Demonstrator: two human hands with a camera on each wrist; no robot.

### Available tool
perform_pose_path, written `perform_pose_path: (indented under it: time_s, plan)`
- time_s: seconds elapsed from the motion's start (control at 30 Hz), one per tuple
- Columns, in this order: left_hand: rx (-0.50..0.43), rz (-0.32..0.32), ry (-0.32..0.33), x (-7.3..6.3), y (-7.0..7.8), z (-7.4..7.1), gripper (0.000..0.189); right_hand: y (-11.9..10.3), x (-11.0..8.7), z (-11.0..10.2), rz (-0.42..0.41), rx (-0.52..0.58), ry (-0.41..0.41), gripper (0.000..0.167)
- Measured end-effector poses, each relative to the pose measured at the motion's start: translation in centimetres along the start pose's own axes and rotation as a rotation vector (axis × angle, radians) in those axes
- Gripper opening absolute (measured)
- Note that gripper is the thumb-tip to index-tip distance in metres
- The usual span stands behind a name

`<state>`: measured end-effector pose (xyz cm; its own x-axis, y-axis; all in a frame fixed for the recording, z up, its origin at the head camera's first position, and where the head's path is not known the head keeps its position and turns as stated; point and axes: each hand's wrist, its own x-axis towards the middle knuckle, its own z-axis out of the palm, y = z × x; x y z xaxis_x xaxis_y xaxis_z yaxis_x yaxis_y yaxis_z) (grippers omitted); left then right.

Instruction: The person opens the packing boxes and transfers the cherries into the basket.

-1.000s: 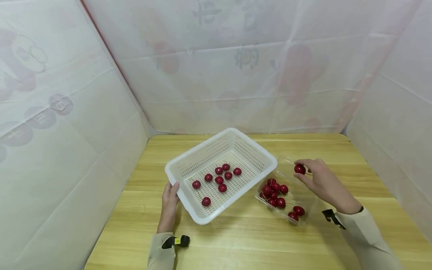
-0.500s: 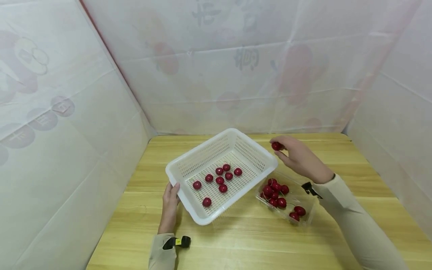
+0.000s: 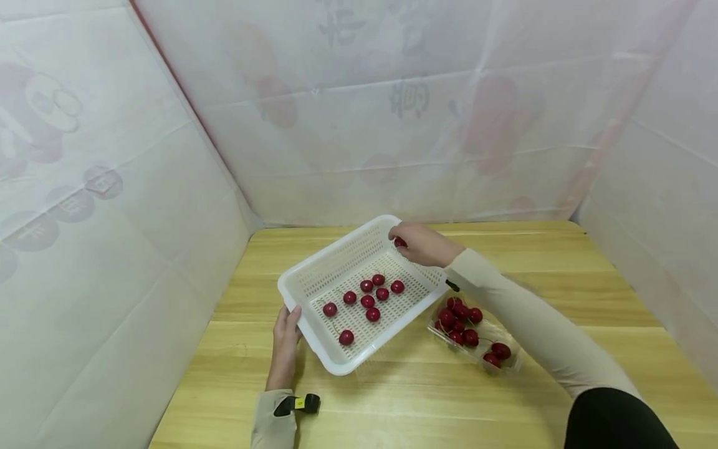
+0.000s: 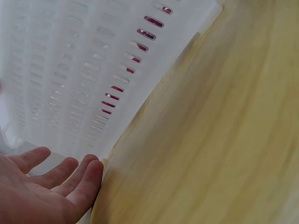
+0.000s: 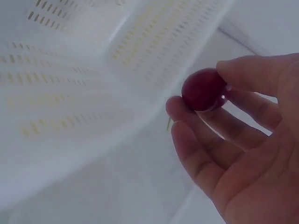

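A white slotted plastic basket [image 3: 336, 360] stands tilted on the table, several dark red cherries [image 3: 367, 302] lying on its floor. My left hand [image 3: 285, 342] holds the basket's near-left rim, thumb over the edge. In the left wrist view its fingers [image 4: 88, 179] sit under the rim beside the slotted wall. My right hand [image 3: 429, 244] is over the basket's far-right corner. Between thumb and fingertips it pinches one cherry [image 5: 204, 89], whose stem shows faintly below in the right wrist view.
A clear plastic box [image 3: 473, 360] with several more cherries [image 3: 459, 317] stands right of the basket, below my right forearm. The wooden table [image 3: 392, 411] ends at hanging white sheets [image 3: 359, 125] at the back and sides.
My right hand has carried the cherry left, from above the clear box to over the basket's far-right corner. The left hand and the basket stay nearly where they were.
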<state>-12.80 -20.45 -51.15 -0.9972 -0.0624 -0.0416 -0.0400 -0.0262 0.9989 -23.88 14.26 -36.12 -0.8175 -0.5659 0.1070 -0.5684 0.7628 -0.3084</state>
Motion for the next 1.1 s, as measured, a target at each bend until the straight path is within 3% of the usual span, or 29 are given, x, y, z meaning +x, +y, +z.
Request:
perform_pose_path:
  time_s: [0.3,0.53,0.73,0.93,1.1]
  plan:
    - [-0.009,0.012,-0.004,0.5,-0.1,-0.1,0.059,0.8,4.1,2.7,0.090,-0.115,-0.210,0.024]
    - [-0.010,0.001,-0.008,0.3,-0.3,0.2,0.061,1.1,4.9,5.0,0.225,-0.144,-0.356,0.027]
    - [0.006,0.004,-0.001,0.2,-0.3,0.5,0.061,0.8,4.6,6.3,0.245,-0.182,-0.397,0.017]
    - [0.017,0.007,0.003,0.2,0.2,0.4,0.060,0.5,4.7,7.5,0.305,-0.142,-0.440,0.023]
    - [0.012,0.019,-0.009,0.5,0.2,0.5,0.059,0.6,4.9,7.1,0.320,-0.120,-0.458,0.021]
